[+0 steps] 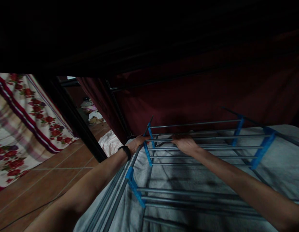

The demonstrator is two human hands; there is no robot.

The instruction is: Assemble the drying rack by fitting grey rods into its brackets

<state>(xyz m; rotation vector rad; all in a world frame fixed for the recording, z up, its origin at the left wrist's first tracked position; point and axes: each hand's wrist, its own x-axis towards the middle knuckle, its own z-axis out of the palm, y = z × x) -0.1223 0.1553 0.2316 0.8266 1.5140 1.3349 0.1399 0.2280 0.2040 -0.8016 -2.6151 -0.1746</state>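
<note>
A shoe rack (207, 148) of grey metal tubes with blue plastic brackets lies over a grey blanket (163, 180). At its far left corner, my left hand (138, 143), with a black band on the wrist, is closed around the side pole close to a blue bracket (147, 154). My right hand (184, 144) reaches across from the right and grips the cross tubes of the same tier. Its fingertips are partly hidden behind the tubes. A nearer tier with its own blue bracket (135, 187) sits below my arms.
Behind the rack hangs a dark red curtain (183, 103). A black post (77, 119) stands on the left, before a flowered cloth (40, 119) and tiled floor (74, 164). Farther back, a pile of clothes (93, 112) lies on the floor. A dark surface hangs low overhead.
</note>
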